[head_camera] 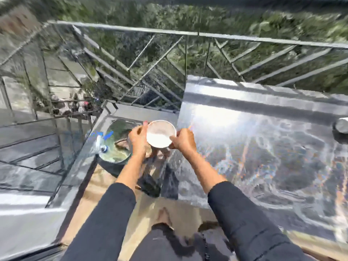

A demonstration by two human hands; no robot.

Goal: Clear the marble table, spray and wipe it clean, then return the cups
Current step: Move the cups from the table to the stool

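So the shot is pretty motion-smeared, take the fine stuff with a grain of salt. Starting on the left: there's a low side table with a round metal bowl on it, and a spray bottle with a blue trigger lying against the bowl's left rim, nozzle end pointing up and away. Just right of the bowl is the left hand, fingers wrapped around the left side of a white cup, and what looks like a second cup tucked under it, though it's too blurry to call. The cup is upright, mouth facing the camera, held in the air right over the gap where the side table meets the marble table's left edge. The right hand pinches the cup's right rim, so both hands are closed on it, one each side. Key thing for the next move, I'd guess: the marble top lies entirely to the right of the grip, so the right hand is the nearer one to carry across and set down. The surface looks shiny and mostly bare, apart from something pale and cylindrical way over at the right edge, maybe another cup on its side.
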